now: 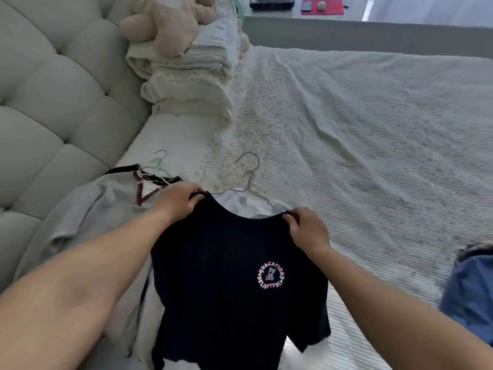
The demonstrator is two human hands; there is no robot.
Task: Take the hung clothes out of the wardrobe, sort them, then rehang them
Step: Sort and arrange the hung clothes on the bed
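A dark navy t-shirt [229,276] with a round pink logo hangs spread between my hands over the bed. My left hand [177,200] pinches its left shoulder, and my right hand [306,231] pinches its right shoulder. Under it lies a white garment [240,204] on a metal hanger [249,174]. To the left lies a grey top [88,209] with red and black trim on a pale green hanger [157,162].
The bed [360,134] has a pale ribbed cover. A stack of folded blankets [186,76] with a plush toy [170,20] sits at its head, beside the padded headboard [53,102]. Blue denim [469,292] lies at the right edge.
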